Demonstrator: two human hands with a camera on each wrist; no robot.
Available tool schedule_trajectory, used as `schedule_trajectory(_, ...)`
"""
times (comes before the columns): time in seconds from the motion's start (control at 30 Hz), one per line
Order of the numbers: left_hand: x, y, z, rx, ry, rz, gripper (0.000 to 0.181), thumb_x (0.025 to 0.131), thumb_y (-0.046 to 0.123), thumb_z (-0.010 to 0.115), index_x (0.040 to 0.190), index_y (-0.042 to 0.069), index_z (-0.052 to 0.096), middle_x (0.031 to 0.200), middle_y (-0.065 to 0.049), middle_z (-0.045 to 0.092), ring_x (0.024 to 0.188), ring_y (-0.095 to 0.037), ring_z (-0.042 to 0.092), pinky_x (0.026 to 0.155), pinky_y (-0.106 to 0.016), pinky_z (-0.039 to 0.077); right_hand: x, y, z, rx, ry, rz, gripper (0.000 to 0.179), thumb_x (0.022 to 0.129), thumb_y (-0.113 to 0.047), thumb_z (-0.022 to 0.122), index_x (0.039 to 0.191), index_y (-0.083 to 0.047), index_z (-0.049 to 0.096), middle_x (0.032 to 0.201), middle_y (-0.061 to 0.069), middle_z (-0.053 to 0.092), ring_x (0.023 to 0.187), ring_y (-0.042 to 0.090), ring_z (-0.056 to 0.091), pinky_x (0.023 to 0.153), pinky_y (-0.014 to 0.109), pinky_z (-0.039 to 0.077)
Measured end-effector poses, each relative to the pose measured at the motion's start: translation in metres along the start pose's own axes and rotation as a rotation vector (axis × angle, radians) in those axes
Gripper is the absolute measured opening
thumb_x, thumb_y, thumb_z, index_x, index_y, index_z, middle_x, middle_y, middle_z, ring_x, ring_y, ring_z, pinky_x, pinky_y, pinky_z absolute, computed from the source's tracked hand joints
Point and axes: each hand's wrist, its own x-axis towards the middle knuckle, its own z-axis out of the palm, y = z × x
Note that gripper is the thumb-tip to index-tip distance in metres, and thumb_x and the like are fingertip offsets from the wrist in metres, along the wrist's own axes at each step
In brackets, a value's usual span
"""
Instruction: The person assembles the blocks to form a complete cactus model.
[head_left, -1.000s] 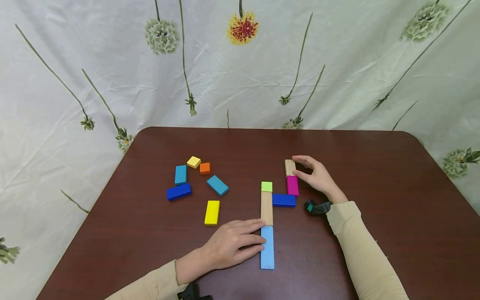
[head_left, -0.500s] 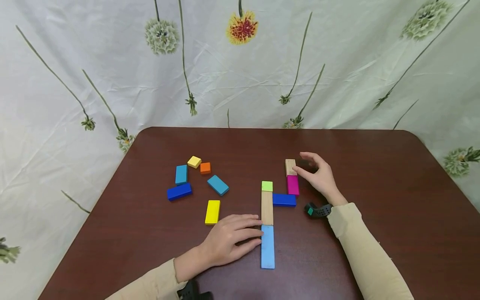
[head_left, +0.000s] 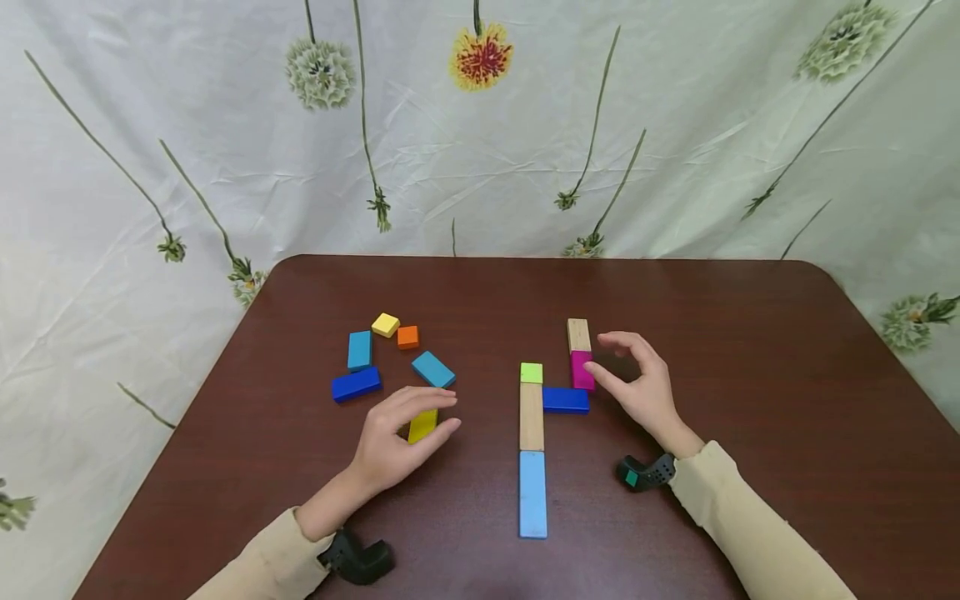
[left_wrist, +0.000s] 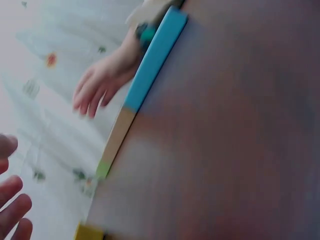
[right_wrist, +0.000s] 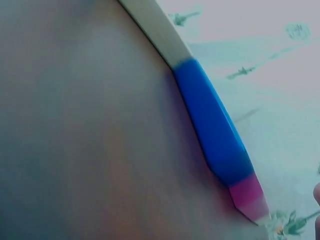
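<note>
My left hand [head_left: 382,442] is over the yellow block [head_left: 423,426], thumb and fingers spread apart on either side of it and partly hiding it. Beside the magenta block [head_left: 581,369] is my right hand [head_left: 651,396], its thumb tip overlapping that block's edge and its fingers parted. A small plain wood block [head_left: 578,335] lies against the magenta one's far end. The dark blue block [head_left: 566,401] joins it to a column made of a light blue block [head_left: 533,495], a long wood block [head_left: 532,417] and a green block [head_left: 531,373].
Loose blocks lie to the left: a yellow cube [head_left: 386,325], an orange cube [head_left: 408,337], a teal block [head_left: 360,352], another teal block [head_left: 433,369] and a blue block [head_left: 356,384]. All rest on the brown table [head_left: 480,292]. Flowered cloth [head_left: 480,167] hangs behind.
My left hand has left the light blue block and moved left and away from me to the yellow block. My right hand has let go of the small wood block and come slightly nearer.
</note>
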Motion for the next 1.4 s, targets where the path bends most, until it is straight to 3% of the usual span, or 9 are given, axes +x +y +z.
schedule_trajectory(0.1,0.002,0.002,-0.016,-0.039,-0.015,-0.129,0.037,0.068,-0.004,0.079,0.102,0.004,0.07,0.102,-0.011,0.067,0.093,-0.022,0.062,0.078,-0.026,0.051,-0.007,-0.013,0.0,0.015,-0.028,-0.039,0.04,0.07,0.009,0.076,0.108,0.006,0.061,0.103,0.019,0.062,0.088,0.034,0.053,0.077,0.038,0.045)
schedule_trajectory(0.2,0.006,0.008,-0.032,-0.082,-0.073,-0.287,0.037,0.068,-0.008,0.078,0.103,-0.002,0.068,0.105,-0.013,0.066,0.091,-0.026,0.061,0.075,-0.033,0.053,-0.015,-0.02,0.001,0.027,-0.068,-0.068,0.039,0.069,0.01,0.077,0.105,0.004,0.063,0.098,0.017,0.064,0.082,0.032,0.054,0.072,0.039,0.047)
schedule_trajectory(0.27,0.004,0.001,-0.04,-0.136,-0.114,-0.369,0.036,0.071,-0.007,0.077,0.106,-0.005,0.066,0.108,-0.015,0.064,0.092,-0.026,0.06,0.075,-0.033,0.053,-0.02,-0.024,0.002,0.045,-0.107,-0.086,0.038,0.068,0.01,0.077,0.103,0.004,0.064,0.096,0.016,0.065,0.081,0.031,0.056,0.07,0.037,0.049)
schedule_trajectory(0.43,-0.009,-0.032,-0.05,-0.297,-0.205,-0.466,0.041,0.074,-0.003,0.076,0.113,-0.005,0.063,0.115,-0.019,0.06,0.1,-0.022,0.06,0.079,-0.029,0.053,-0.03,-0.029,0.009,0.147,-0.211,-0.173,0.038,0.064,0.011,0.08,0.099,0.003,0.066,0.093,0.017,0.066,0.08,0.027,0.06,0.068,0.032,0.051)
schedule_trajectory(0.5,-0.01,-0.035,-0.053,-0.327,-0.261,-0.501,0.042,0.075,-0.001,0.077,0.115,-0.003,0.063,0.117,-0.017,0.06,0.102,-0.021,0.059,0.08,-0.03,0.053,-0.034,-0.031,0.012,0.178,-0.253,-0.207,0.04,0.062,0.011,0.081,0.099,0.003,0.066,0.092,0.017,0.066,0.08,0.026,0.06,0.067,0.031,0.051)
schedule_trajectory(0.63,-0.01,-0.038,-0.055,-0.327,-0.364,-0.54,0.047,0.074,0.006,0.079,0.118,0.001,0.062,0.118,-0.013,0.061,0.104,-0.019,0.057,0.083,-0.028,0.052,-0.04,-0.036,0.015,0.18,-0.334,-0.215,0.043,0.061,0.006,0.083,0.1,0.005,0.066,0.093,0.015,0.066,0.082,0.025,0.06,0.07,0.03,0.051)
schedule_trajectory(0.77,-0.009,-0.039,-0.055,-0.29,-0.409,-0.554,0.052,0.073,0.011,0.081,0.12,0.004,0.062,0.119,-0.01,0.061,0.107,-0.02,0.055,0.084,-0.028,0.051,-0.044,-0.04,0.018,0.152,-0.386,-0.19,0.045,0.062,0.0,0.085,0.103,0.004,0.066,0.097,0.014,0.066,0.085,0.024,0.059,0.072,0.031,0.05)
schedule_trajectory(1.13,-0.007,-0.039,-0.056,-0.249,-0.47,-0.577,0.06,0.068,0.017,0.085,0.122,0.007,0.061,0.122,-0.005,0.06,0.107,-0.015,0.056,0.087,-0.027,0.05,-0.045,-0.045,0.019,0.095,-0.446,-0.178,0.046,0.063,-0.005,0.086,0.104,0.001,0.066,0.104,0.013,0.065,0.097,0.026,0.057,0.073,0.03,0.05)
schedule_trajectory(1.4,-0.006,-0.036,-0.055,-0.198,-0.442,-0.599,0.057,0.068,0.024,0.085,0.119,0.01,0.065,0.118,-0.001,0.063,0.099,-0.012,0.059,0.083,-0.026,0.051,-0.044,-0.047,0.018,0.078,-0.468,-0.166,0.046,0.064,-0.006,0.086,0.104,0.001,0.066,0.107,0.013,0.064,0.099,0.026,0.057,0.075,0.03,0.05)
